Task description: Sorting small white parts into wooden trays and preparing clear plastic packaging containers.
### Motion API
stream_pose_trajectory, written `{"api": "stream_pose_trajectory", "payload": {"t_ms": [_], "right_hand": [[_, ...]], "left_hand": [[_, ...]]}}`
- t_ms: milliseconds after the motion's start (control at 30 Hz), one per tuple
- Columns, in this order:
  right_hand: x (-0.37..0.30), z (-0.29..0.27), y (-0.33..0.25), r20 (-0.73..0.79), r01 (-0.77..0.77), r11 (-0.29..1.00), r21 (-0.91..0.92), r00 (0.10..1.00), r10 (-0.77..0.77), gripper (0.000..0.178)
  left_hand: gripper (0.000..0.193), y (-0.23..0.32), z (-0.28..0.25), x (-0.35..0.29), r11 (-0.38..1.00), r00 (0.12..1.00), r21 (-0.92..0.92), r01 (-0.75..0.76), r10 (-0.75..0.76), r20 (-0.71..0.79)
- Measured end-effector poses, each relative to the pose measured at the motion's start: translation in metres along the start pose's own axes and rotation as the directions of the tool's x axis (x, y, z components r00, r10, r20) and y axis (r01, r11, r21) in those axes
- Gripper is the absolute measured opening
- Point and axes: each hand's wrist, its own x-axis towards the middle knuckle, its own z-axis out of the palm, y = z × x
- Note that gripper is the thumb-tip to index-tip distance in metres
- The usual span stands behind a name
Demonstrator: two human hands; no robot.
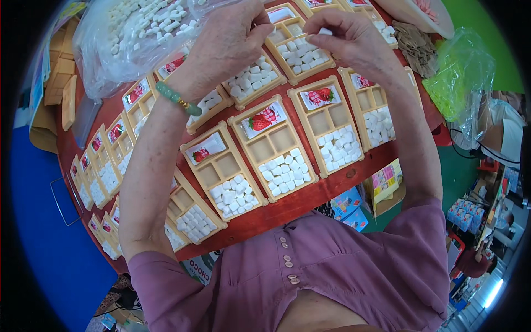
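My right hand (357, 47) pinches a small white marshmallow (325, 32) between thumb and fingertips, above a tan compartment tray (285, 77) at the far middle. My left hand (235, 47), with a green bead bracelet (178, 98) at the wrist, is closed with thumb and fingers together, left of the same tray; what it pinches is too small to make out. White marshmallows (303, 55) fill the tray's large near compartment, below smaller square compartments. Nearer trays (266, 202) hold marshmallows and a strawberry-printed sachet (263, 119) in their top slot, with bare square compartments between.
Many similar trays stand in rows on the red table (287, 213). A clear plastic bag of marshmallows (133, 44) lies far left, beside stacked tan trays (61, 83). At the far right are brown crumpled cloth (415, 50) and a clear plastic bag (467, 72). An open carton (384, 188) stands below the table's edge.
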Motion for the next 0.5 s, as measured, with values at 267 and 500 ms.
{"api": "stream_pose_trajectory", "payload": {"t_ms": [267,500], "right_hand": [[0.006,0.018,-0.010,0.033,0.102,0.950,-0.295,0.995,-0.096,0.008],[0.008,0.021,-0.003,0.102,0.368,0.809,-0.459,0.926,-0.364,0.012]], "left_hand": [[0.012,-0.029,0.030,-0.003,0.959,0.950,-0.133,-0.251,0.218,-0.225],[0.023,-0.026,0.041,-0.007,0.925,0.866,0.003,-0.379,0.357,-0.350]]}}
